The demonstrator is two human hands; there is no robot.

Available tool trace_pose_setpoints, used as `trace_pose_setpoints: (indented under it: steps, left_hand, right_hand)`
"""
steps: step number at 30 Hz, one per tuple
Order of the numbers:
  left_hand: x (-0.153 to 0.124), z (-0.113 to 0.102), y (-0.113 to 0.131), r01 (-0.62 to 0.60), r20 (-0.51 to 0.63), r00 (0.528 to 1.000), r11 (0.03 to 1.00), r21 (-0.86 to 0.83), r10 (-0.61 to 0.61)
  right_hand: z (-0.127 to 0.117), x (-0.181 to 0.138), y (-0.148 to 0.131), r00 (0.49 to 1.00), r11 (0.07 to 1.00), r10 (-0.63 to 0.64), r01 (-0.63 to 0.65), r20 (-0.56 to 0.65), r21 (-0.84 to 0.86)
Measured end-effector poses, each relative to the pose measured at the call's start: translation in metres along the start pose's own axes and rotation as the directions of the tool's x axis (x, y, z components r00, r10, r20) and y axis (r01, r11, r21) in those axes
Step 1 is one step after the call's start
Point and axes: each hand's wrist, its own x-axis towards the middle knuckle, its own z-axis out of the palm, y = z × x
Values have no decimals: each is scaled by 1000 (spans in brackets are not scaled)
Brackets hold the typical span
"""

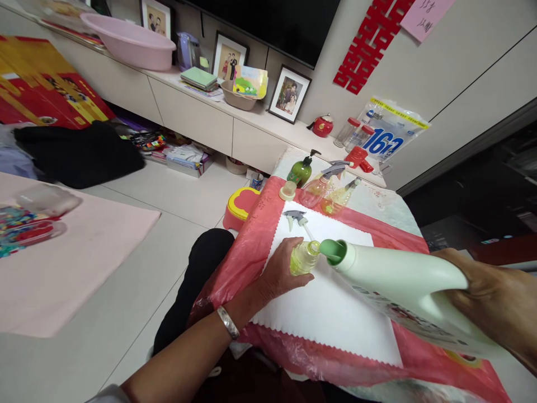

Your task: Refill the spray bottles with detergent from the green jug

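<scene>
My left hand (285,263) is wrapped round a small clear yellow bottle (304,259), whose open neck faces up. In my right hand (482,285) is the handle of a large pale green jug-like bottle (398,274), tipped to the left. Its green pouring spout (332,249) is right beside the yellow bottle's neck. I cannot make out any liquid flowing. Just behind my left hand lies a grey and white spray head (295,216) with its tube on a white scalloped-edge mat (335,324). A translucent cap (287,191) sits near the mat's far edge.
Behind the mat stand a pink spray bottle (314,191), a yellow spray bottle (338,199) and a green pump bottle (300,170). Red plastic sheeting (247,240) covers part of the table. A yellow-topped stool (242,202) is at its left, and a long cabinet (193,112) runs behind.
</scene>
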Motion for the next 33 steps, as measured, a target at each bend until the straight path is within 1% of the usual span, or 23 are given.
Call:
trace_pose_setpoints:
  steps: [4,8,12,15,20,24,27,30,33]
  left_hand:
    - [-1,-1,1,0,-1,1000,1000,-13,0]
    - [-2,-2,3,3,6,1000,1000,-29,-3]
    - [-1,-1,3,15,2,1000,999,-30,-15]
    - [-1,0,2,16,-2,1000,1000,-19,-16]
    - [0,-1,2,-2,24,1000,1000,-13,2]
    - [0,0,0,-16,17,1000,1000,-21,16]
    - [0,1,-2,-25,13,1000,999,-20,25]
    - [0,1,-3,-39,9,999,999,-3,39]
    - [0,1,-4,-46,-6,999,999,8,46]
  right_hand:
    - [3,-3,8,996,997,-80,79,-27,-22]
    - [8,-3,17,984,989,-139,133,-108,-66]
    - [12,0,21,962,977,-213,205,-170,-64]
    - [14,1,21,956,979,-203,194,-210,-66]
    - [17,3,28,964,978,-209,203,-166,-56]
    - [15,2,28,969,981,-191,184,-154,-62]
    - [11,0,21,965,982,-184,174,-184,-71]
    - [9,-2,14,951,982,-185,172,-246,-75]
    - [9,-2,12,947,982,-186,171,-261,-81]
